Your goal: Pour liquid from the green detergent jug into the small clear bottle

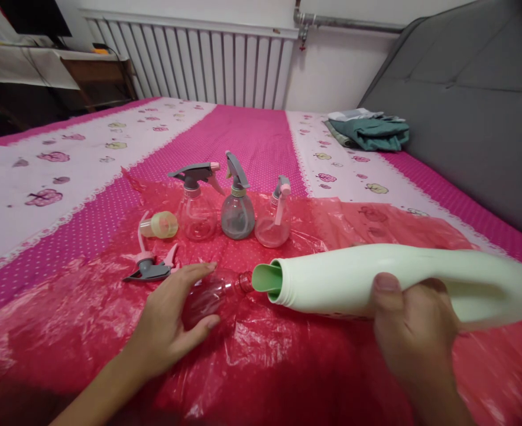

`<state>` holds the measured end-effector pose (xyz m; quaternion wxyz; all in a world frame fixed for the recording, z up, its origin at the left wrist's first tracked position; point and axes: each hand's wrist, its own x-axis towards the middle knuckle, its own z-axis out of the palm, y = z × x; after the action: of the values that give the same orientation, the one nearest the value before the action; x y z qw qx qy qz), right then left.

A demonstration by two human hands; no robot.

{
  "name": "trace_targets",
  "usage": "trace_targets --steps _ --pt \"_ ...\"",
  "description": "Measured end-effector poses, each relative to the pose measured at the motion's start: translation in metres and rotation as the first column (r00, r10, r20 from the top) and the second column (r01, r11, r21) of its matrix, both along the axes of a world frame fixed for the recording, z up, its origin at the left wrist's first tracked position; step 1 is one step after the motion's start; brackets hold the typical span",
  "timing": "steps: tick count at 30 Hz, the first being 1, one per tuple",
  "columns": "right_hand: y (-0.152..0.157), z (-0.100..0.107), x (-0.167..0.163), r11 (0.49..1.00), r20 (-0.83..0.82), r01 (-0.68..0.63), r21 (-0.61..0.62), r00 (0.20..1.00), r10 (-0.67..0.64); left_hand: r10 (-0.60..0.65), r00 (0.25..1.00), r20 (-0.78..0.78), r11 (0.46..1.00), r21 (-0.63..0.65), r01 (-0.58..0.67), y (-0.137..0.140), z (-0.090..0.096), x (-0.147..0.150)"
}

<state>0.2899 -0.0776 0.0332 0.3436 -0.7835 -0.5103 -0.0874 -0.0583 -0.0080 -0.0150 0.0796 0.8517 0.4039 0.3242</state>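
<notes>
My right hand is wrapped round the handle of a pale green jug, tipped nearly level with its mouth to the left. Its green pouring spout is at the neck of a clear spray bottle; whether they touch I cannot tell. My left hand curves round that bottle's body, which is tilted toward the spout. Left of it lies a grey and pink trigger sprayer head with its tube. A yellowish cap lies on its side just behind.
Three spray bottles with heads on stand behind my hands: a clear one, a greyish one and another clear one. Red plastic sheeting covers the near bed. Folded clothes lie by the grey headboard.
</notes>
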Motion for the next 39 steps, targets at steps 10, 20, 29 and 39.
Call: trace_targets --steps 10,20,29,39 --pt "-0.0003 0.0006 0.0007 1.0 0.013 -0.017 0.007 1.0 0.017 -0.006 1.0 0.01 1.0 -0.006 0.007 0.0002 -0.0004 -0.0001" --pt "-0.0001 0.0009 -0.0009 1.0 -0.022 0.017 -0.008 1.0 -0.017 -0.005 1.0 0.004 1.0 -0.005 0.005 0.0005 -0.0005 -0.0006" --pt "0.0006 0.0021 -0.0001 1.0 -0.017 0.014 -0.015 1.0 -0.014 0.002 1.0 0.016 1.0 0.003 -0.002 0.0002 0.0004 -0.0002" --pt "-0.0007 0.0007 0.0002 1.0 -0.012 -0.006 0.007 1.0 0.006 -0.006 1.0 0.005 1.0 -0.006 0.006 0.0004 -0.0012 -0.0015"
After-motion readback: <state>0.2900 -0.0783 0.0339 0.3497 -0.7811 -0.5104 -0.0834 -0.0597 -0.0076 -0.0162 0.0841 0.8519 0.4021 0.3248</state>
